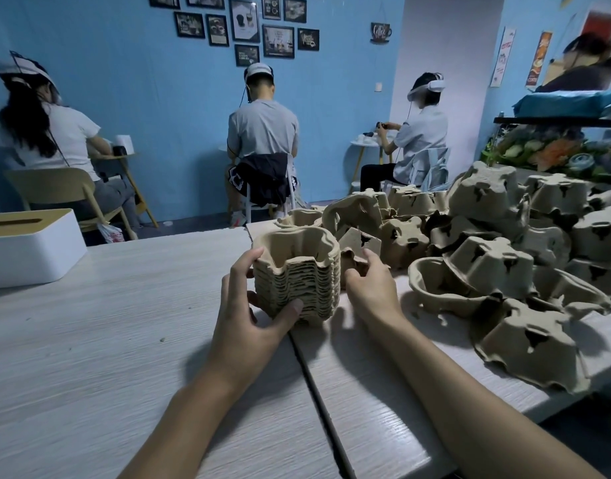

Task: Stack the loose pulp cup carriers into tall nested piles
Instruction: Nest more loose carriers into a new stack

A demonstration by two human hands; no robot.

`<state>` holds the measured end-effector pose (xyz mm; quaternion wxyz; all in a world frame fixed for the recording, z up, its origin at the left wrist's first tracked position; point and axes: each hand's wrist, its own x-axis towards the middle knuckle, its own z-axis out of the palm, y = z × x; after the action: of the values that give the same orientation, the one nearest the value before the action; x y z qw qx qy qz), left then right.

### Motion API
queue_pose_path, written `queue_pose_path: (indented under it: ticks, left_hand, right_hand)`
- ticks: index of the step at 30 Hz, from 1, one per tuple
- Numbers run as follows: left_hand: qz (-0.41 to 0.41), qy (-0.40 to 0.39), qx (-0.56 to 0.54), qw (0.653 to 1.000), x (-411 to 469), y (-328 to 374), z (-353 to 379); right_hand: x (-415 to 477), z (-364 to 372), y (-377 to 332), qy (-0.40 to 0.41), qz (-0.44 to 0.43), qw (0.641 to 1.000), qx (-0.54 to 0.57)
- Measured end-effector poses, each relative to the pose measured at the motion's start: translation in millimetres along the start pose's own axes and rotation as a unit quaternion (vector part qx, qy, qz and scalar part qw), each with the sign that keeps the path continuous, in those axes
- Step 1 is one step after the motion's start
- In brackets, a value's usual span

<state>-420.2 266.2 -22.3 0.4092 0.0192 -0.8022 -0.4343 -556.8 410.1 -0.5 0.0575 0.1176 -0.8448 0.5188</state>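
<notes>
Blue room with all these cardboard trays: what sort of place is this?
Probably a coffee-shop-style room used as a workroom. On the wall hang framed coffee pictures and a cup-shaped sign, a heap of cup carriers lies on the table, and seated people wear headsets.

- A blue wall fills the upper left and centre of the frame.
- Dark framed pictures cluster at the top centre.
- A white wall section stands right of centre, with posters further right.
- Three seated people in headsets face the wall.
- A wooden chair stands at mid left.
- Pale wood-grain tables span the lower frame.
- A white tissue box sits at the left edge.
</notes>
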Motion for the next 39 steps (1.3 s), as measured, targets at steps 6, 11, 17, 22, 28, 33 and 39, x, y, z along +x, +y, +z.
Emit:
queue_pose_path:
  ticks: [6, 11, 17, 22, 28, 33, 39]
  left_hand:
    - [0.001, -0.005, 0.003, 1.000, -0.9, 0.4, -0.6]
    - [-0.005, -0.004, 0.002, 1.000, -0.4, 0.8, 0.0]
    - [-0.010, -0.013, -0.008, 1.000, -1.7, 3.7, -1.0]
    - [-0.013, -0.021, -0.009, 1.000, -1.9, 5.1, -1.8]
    - [-0.007, -0.016, -0.004, 1.000, -1.7, 4.5, -1.7]
    - [-0.001, -0.011, -0.001, 1.000, -0.9, 2.5, -1.0]
    - [0.006, -0.007, 0.004, 1.000, -0.8, 0.9, -0.2]
  right_hand:
    - [-4.4, 0.4, -2.2, 0.032, -0.015, 0.999, 0.026]
    - [-9.3, -3.6, -3.4, 0.085, -0.063, 0.994, 0.031]
    - [-14.6, -7.2, -6.2, 0.165, -0.077, 0.979, 0.089]
    - [-15.2, -8.9, -9.1, 0.200, -0.098, 0.964, 0.142]
    - [-18.1, -12.0, -13.9, 0.204, -0.154, 0.942, 0.218]
    - [-23.7, -11.5, -18.5, 0.197, -0.217, 0.920, 0.259]
    - [-23.3, -10.0, -18.6, 0.187, -0.305, 0.900, 0.250]
